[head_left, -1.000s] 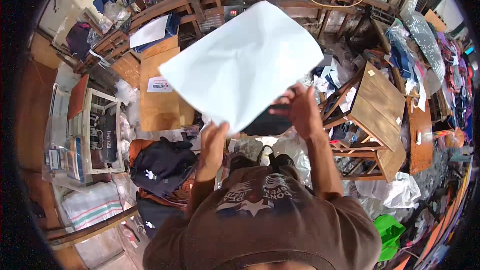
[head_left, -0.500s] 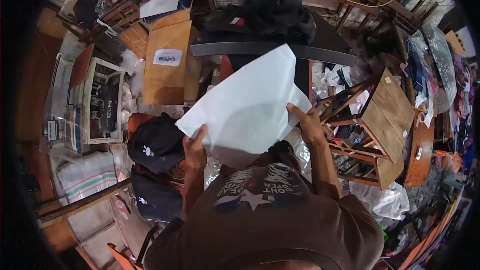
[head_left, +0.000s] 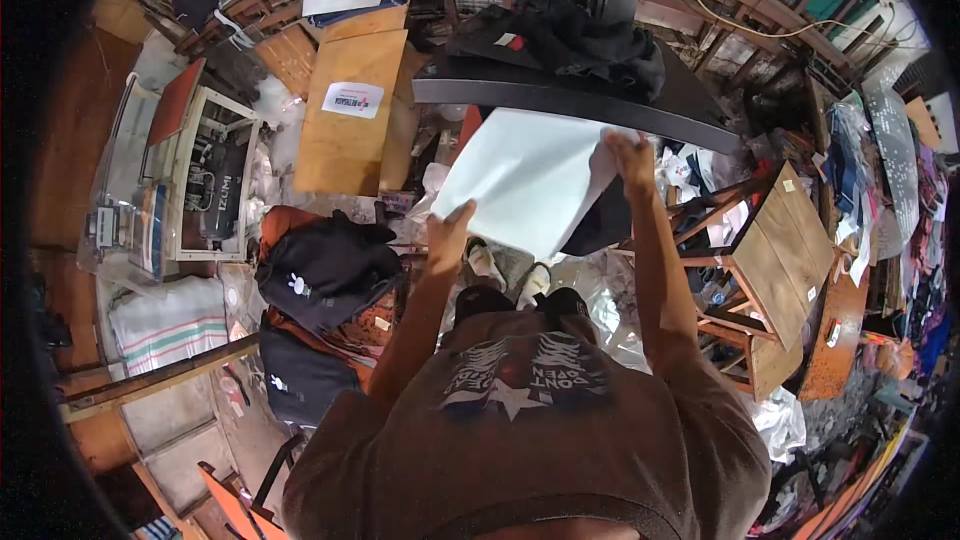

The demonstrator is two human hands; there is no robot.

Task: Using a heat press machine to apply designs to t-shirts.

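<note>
I see the black press platen point(head_left: 560, 100) with a dark garment point(head_left: 580, 40) on it. Just before it hangs the white sheet point(head_left: 525, 180), pinched at its lower edge by my left hand point(head_left: 448, 237) and its upper corner by my right hand point(head_left: 628, 155).

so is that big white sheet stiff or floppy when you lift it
Probably thin and bendy: the white sheet stays fairly flat only because the left hand and right hand hold opposite edges. It looks light, and one-handed it would likely droop.
</note>
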